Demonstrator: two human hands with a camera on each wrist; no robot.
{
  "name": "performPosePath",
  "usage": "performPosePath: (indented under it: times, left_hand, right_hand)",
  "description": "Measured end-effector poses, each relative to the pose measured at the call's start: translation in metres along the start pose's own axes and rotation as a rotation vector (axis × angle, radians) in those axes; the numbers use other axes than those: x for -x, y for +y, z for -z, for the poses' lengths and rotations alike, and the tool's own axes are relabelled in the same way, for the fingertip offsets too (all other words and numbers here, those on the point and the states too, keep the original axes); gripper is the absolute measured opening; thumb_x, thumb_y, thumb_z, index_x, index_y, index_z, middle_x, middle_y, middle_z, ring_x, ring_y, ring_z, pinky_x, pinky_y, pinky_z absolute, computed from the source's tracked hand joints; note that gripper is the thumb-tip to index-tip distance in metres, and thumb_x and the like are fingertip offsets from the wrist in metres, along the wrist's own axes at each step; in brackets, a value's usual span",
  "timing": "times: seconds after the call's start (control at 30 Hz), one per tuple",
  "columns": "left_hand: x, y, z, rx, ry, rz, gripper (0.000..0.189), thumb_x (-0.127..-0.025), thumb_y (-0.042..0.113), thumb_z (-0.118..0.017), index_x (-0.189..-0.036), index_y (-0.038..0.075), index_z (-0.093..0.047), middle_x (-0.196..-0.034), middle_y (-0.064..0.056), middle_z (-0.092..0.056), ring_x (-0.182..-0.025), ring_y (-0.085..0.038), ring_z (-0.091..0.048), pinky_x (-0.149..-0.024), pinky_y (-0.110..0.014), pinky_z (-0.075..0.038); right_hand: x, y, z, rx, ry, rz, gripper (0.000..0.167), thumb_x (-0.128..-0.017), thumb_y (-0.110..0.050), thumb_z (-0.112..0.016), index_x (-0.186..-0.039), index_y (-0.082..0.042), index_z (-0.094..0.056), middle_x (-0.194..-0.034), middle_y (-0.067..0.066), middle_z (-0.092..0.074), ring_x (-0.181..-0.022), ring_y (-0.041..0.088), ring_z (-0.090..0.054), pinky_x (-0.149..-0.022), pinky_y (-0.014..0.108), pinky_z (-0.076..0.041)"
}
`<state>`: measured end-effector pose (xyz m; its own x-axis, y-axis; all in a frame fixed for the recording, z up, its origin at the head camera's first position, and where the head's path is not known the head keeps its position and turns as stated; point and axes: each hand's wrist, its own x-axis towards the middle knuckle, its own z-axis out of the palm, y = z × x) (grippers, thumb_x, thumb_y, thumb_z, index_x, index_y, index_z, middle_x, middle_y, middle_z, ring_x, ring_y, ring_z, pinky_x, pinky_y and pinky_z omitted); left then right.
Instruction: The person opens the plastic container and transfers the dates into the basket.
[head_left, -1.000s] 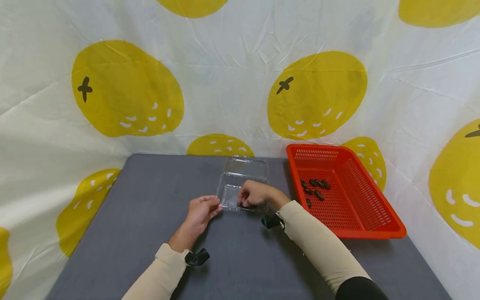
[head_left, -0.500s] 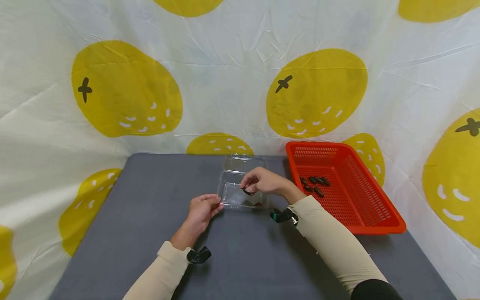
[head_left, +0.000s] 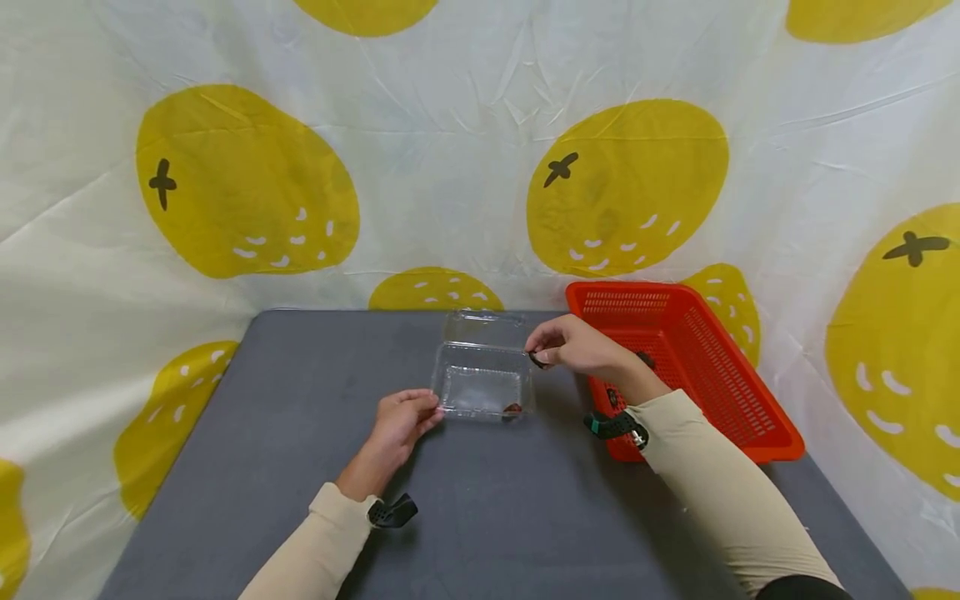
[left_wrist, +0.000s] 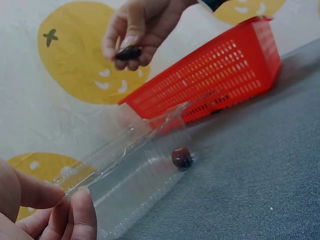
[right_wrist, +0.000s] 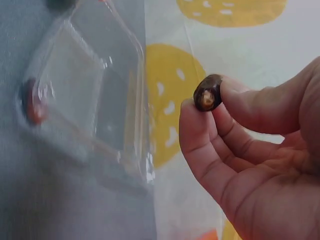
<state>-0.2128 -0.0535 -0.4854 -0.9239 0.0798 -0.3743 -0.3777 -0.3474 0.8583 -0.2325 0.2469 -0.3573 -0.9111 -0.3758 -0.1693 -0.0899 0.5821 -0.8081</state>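
Observation:
My right hand (head_left: 581,346) pinches a dark brown, shiny date (right_wrist: 208,93) between thumb and fingertips, in the air between the clear plastic clamshell box (head_left: 480,387) and the red basket (head_left: 712,379). A pale spot shows at the date's end in the right wrist view. With thumb and fingers my left hand (head_left: 401,421) pinches the box's near left corner. The box lies on the table, its lid folded back toward the wall. One reddish-brown date (left_wrist: 181,158) lies inside at the near right corner.
The red perforated basket stands at the right of the grey table (head_left: 315,375); a few dark dates (head_left: 645,359) show in it, others hidden behind my right hand and forearm. A white cloth (head_left: 450,167) with yellow fruit prints hangs behind the table.
My right hand has risen out of the box with the dark date and moved right, toward the basket. The reddish date in the box has come into view. My left hand stays at the corner.

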Motion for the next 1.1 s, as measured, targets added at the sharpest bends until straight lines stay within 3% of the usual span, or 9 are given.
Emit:
performPosePath:
  times: [0.17,0.37,0.47,0.63,0.87,1.1]
  left_hand:
    - [0.0,0.0,0.004,-0.008,0.012,0.008,0.024,-0.093,-0.012,-0.064,-0.117,-0.016,-0.059,-0.078,-0.006,-0.07,-0.069,-0.011,-0.069,-0.066,-0.022,-0.063]
    - [0.001,0.001,0.006,-0.011,-0.004,0.012,0.025,-0.093,-0.012,-0.064,-0.117,-0.016,-0.059,-0.079,-0.006,-0.071,-0.07,-0.011,-0.07,-0.067,-0.022,-0.063]
    - [0.001,0.002,0.008,-0.014,0.0,0.007,0.026,-0.093,-0.012,-0.064,-0.118,-0.016,-0.058,-0.08,-0.006,-0.07,-0.07,-0.011,-0.07,-0.066,-0.021,-0.063]
    - [0.001,0.004,0.01,-0.018,0.008,0.006,0.024,-0.094,-0.012,-0.063,-0.117,-0.016,-0.058,-0.079,-0.005,-0.069,-0.07,-0.01,-0.069,-0.065,-0.021,-0.062]
    - [0.001,0.004,0.01,-0.004,0.004,-0.004,0.02,-0.093,-0.013,-0.063,-0.113,-0.015,-0.06,-0.079,-0.006,-0.07,-0.069,-0.011,-0.069,-0.065,-0.021,-0.063]
    - [0.001,0.005,0.009,-0.015,0.01,0.004,0.015,-0.093,-0.012,-0.063,-0.109,-0.01,-0.062,-0.079,-0.006,-0.07,-0.07,-0.01,-0.07,-0.065,-0.021,-0.063]
  right_hand:
    - [0.012,0.011,0.015,0.004,0.046,-0.023,0.017,-0.099,-0.001,-0.062,-0.112,-0.001,-0.073,-0.103,0.022,-0.071,-0.09,0.026,-0.066,-0.085,0.033,-0.059]
    - [0.023,0.021,0.031,0.0,0.09,-0.086,0.02,-0.1,-0.003,-0.064,-0.117,-0.002,-0.072,-0.108,0.016,-0.071,-0.096,0.032,-0.067,-0.09,0.04,-0.06]
    - [0.027,0.027,0.037,0.013,0.096,-0.083,0.02,-0.1,-0.004,-0.064,-0.117,-0.002,-0.072,-0.107,0.016,-0.071,-0.095,0.032,-0.067,-0.086,0.035,-0.06]
    - [0.034,0.037,0.043,0.008,0.116,-0.089,0.02,-0.099,-0.003,-0.063,-0.117,0.002,-0.071,-0.107,0.02,-0.071,-0.094,0.033,-0.066,-0.082,0.028,-0.06]
    - [0.042,0.053,0.052,0.013,0.136,-0.115,0.022,-0.099,-0.004,-0.062,-0.119,0.004,-0.071,-0.108,0.021,-0.071,-0.09,0.023,-0.065,-0.084,0.028,-0.059]
    - [0.05,0.071,0.058,0.013,0.142,-0.155,0.024,-0.098,-0.003,-0.063,-0.12,0.006,-0.068,-0.109,0.02,-0.07,-0.096,0.032,-0.066,-0.084,0.027,-0.059]
